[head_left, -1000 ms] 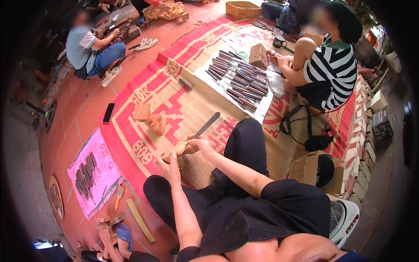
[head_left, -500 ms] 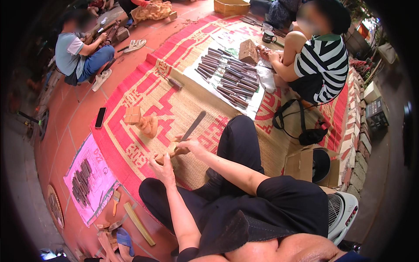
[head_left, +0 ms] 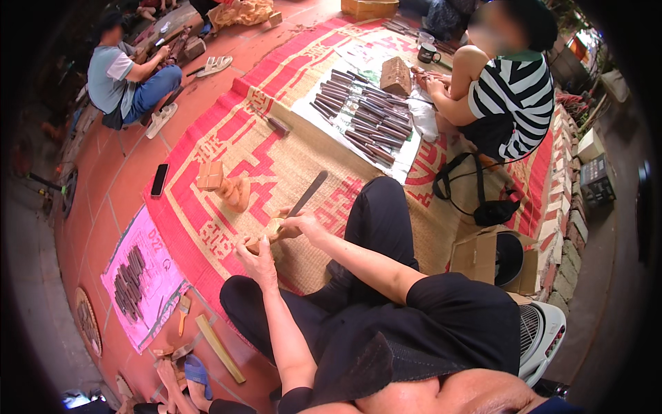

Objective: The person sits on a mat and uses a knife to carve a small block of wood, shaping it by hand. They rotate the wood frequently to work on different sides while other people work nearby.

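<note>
Between my two hands, low over the mat, is a small brown wooden piece (head_left: 256, 244) with a paler part near the right fingers. My left hand (head_left: 258, 265) is closed round its near end, thumb and fingertips pressing on it. Curled fingers of my right hand (head_left: 301, 225) grip its other side and partly hide it; its full shape does not show. A long dark flat bar with a rounded tip, like a file (head_left: 308, 193), reaches away from beside the right hand and seems to lie on the mat. Further left stands a carved wooden figure (head_left: 236, 191) with a squared block top.
Rows of dark-handled carving tools (head_left: 369, 121) lie on a white sheet ahead. More tools (head_left: 129, 284) rest on a pink sheet at left, near a brush (head_left: 184, 314). A phone (head_left: 159, 180) is on the mat's edge. A person in stripes (head_left: 510, 103) sits at right.
The view has shifted slightly, so the mat and things on it sit a little higher. Both hands keep their grip on the wooden piece, which has tilted slightly.
</note>
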`<state>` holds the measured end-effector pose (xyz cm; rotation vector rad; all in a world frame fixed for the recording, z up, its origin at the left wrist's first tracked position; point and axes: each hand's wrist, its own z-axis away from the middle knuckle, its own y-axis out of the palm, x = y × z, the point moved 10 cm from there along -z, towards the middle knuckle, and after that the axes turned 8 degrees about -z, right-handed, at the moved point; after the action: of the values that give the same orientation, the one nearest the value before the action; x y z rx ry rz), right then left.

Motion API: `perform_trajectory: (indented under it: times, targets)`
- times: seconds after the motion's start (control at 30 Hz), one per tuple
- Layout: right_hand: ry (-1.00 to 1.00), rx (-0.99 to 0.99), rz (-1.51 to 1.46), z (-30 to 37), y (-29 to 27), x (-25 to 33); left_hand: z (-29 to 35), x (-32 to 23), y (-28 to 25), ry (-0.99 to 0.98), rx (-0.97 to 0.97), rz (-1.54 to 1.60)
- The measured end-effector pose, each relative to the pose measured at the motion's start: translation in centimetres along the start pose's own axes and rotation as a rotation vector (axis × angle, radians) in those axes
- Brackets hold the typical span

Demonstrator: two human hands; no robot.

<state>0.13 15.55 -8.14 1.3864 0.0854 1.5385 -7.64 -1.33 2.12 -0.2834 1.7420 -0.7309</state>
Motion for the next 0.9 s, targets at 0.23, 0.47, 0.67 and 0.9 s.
perform_trajectory:
  times: [0.23, 0.47, 0.67, 0.9]
  targets:
    - [0.002, -0.005, 0.017, 0.1, -1.4, 0.3, -0.1, 0.1, -0.2, 0.001, -0.02, 0.021]
    - [0.026, -0.049, -0.05, 0.1, -1.1, -0.3, 0.0, -0.4, -0.1, -0.035, 0.021, 0.022]
    - [-0.057, -0.059, 0.039, -0.7, -2.2, -0.8, 0.0, -0.3, 0.0, -0.029, 0.006, 0.038]
    - [0.039, -0.113, 0.011, -0.3, -2.5, -0.8, 0.0, -0.4, 0.0, -0.043, 0.018, 0.017]
